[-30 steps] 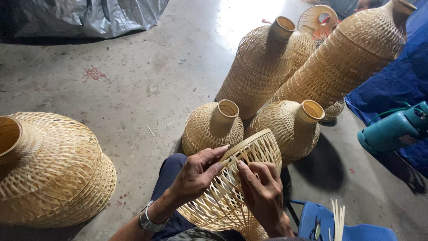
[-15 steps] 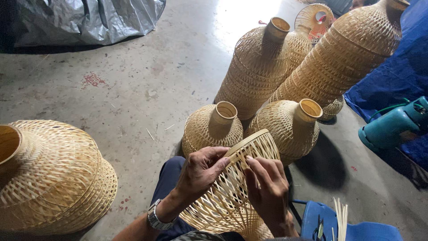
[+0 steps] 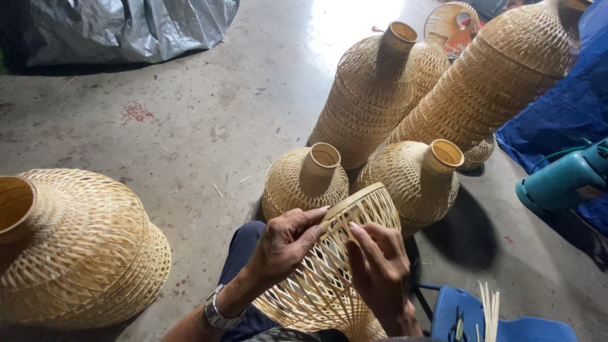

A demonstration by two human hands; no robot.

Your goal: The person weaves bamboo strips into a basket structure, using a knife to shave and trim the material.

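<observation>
Head view: the person is sitting over a concrete floor (image 3: 190, 126) and working the rim of a half-woven bamboo shade (image 3: 329, 278), which is lying tilted across the lap with its open mouth facing away. The left hand (image 3: 285, 244) is gripping the rim from outside, its fingers curled close together and the fingertips pressing onto the flat rim band (image 3: 354, 202). The right hand (image 3: 380, 266) is resting against the shade's side just beside the left, index finger stretched up to the band and the other fingers folded together over the open lattice; whether it is pinching a single strip cannot be told. The step in hand appears to be the binding or tucking of strip ends at the rim. The next move is likely calling for a firm hold by the left hand while the right is threading or pressing a strip under the band, with care not to crack the thin bamboo. Finished shades are standing near: two small ones (image 3: 304, 183) just beyond the hands, tall ones (image 3: 373, 95) behind, a wide one (image 3: 76, 247) at left. A blue stool (image 3: 456, 316) with loose strips (image 3: 489, 310) is sitting at lower right.
</observation>
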